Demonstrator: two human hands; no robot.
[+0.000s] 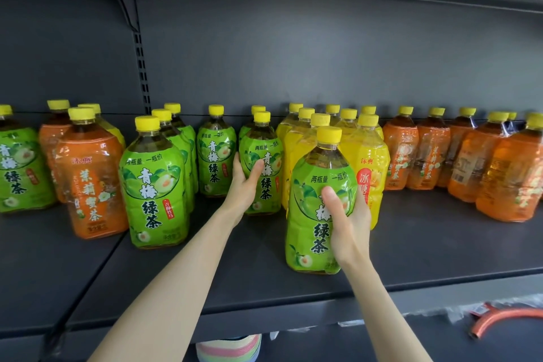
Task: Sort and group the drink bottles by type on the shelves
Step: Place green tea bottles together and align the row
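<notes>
The front green-tea bottle (311,185) is gripped at mid-body by the right hand (348,214), the thumb laid across the label and the fingers wrapped round the right flank. It is upright near the front edge of the dark metal shelf (440,244), just in front of the yellow bottles (367,161); whether its base rests on the shelf or is raised cannot be told. A second green-tea bottle (266,188), further back and touching the yellow group on its right, is clasped by the left hand (245,182), thumb on the front and fingers curled behind its left side.

Both bottles appear full, so a fair weight is to be expected in each hand. The walls are clear thin plastic and would likely give under a hard squeeze. The glossy shrink-film sleeve is wrinkled and probably slippery, so a hold low on the broad belly, as now taken, seems firmer than one at the narrow neck. The ribbed yellow caps would offer a drier purchase.

A green-tea cluster (152,185) stands towards the shelf's left, with a lone orange bottle (88,179) mixed in beside it. The orange bottles (426,156) are ranged along the right end.
</notes>
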